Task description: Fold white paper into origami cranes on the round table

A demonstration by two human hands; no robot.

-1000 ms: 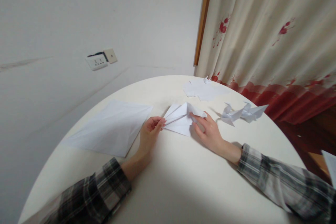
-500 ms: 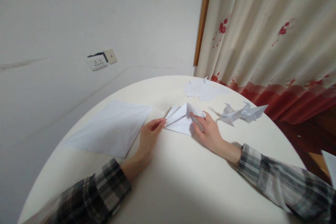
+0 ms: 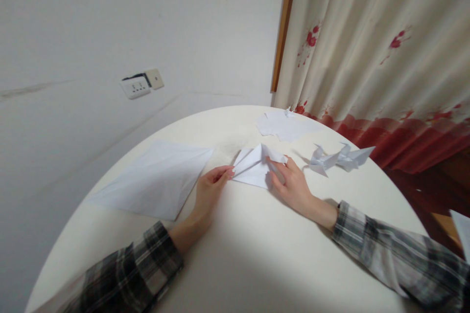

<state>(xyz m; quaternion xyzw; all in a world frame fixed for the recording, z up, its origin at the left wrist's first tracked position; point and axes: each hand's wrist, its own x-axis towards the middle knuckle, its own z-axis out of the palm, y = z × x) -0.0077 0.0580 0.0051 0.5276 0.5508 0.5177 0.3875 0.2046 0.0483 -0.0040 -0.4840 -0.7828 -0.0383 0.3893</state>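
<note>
A piece of folded white paper (image 3: 250, 172) lies on the round white table in front of me, with one flap raised to a peak. My left hand (image 3: 208, 191) pinches its left corner between thumb and fingertips. At the right side, my right hand (image 3: 294, 187) grips the paper, its index finger reaching in under the lifted flap. The fingertips of that hand are partly hidden by the paper. Left of my left hand, a larger flat white sheet (image 3: 156, 176) shows faint creases. Two folded paper cranes (image 3: 323, 160) stand close together beyond my right hand.
More white paper pieces (image 3: 281, 126) lie near the table's far edge, with a small folded piece (image 3: 289, 112) beside them. The table (image 3: 249, 259) is close to a wall with a power socket (image 3: 137, 88). A flowered curtain (image 3: 352, 58) hangs behind on the right.
Almost nothing differs. The fingertips of my left hand have shifted very slightly to the right along the paper's corner.
</note>
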